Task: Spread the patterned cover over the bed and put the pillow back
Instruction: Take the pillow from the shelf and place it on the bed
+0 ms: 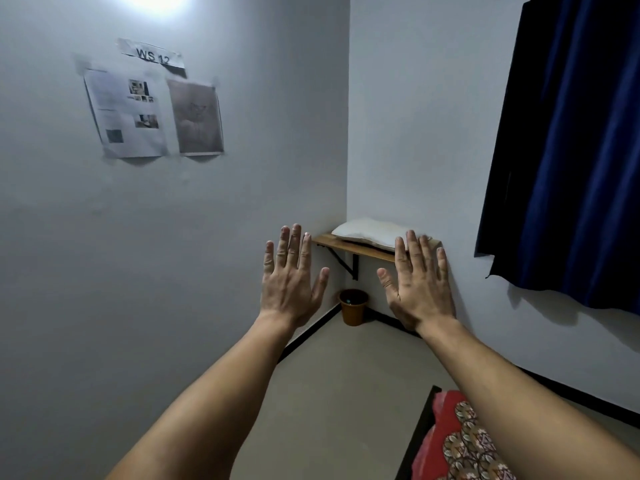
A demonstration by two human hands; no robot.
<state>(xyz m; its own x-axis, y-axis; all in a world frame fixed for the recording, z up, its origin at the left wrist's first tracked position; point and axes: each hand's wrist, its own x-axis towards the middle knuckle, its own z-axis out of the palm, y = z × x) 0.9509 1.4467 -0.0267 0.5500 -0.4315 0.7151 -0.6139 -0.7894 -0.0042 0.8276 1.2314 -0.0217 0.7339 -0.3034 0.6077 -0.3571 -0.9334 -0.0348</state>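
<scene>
The left hand and right hand are hovering mid-frame, each grip apart, holding nothing. The soft white pillow is lying on the wooden corner shelf behind them. The red patterned cover is peeking in lower right, edging the open grey floor.

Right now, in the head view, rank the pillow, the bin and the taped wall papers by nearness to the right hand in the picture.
1. Pillow, on the corner shelf, overlapped by the right hand at its fingertips.
2. Bin, on the floor below the shelf, left of the hand.
3. Wall papers, taped high up, far left.
</scene>
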